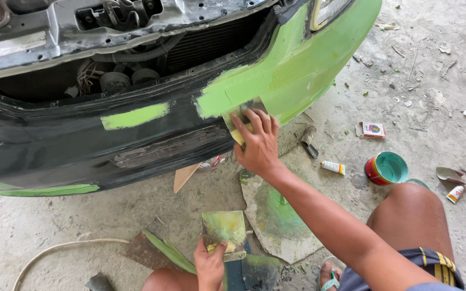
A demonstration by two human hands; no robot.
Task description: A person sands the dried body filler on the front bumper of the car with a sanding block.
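green bumper (297, 70), right hand (257, 143) gripping spreader (244, 110) there, left hand (211, 267) clasping putty-smeared board (223, 229), round red tin (386, 168) on floor

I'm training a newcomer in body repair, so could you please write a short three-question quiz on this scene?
1. True or false: the right hand presses a spreader against the bumper.
2. What does the left hand hold? A) a metal plate smeared with putty B) a spray gun C) a hammer
3. Fill in: the open tin on the floor is teal inside and ___ outside.

Key: 1 true; 2 A; 3 red.
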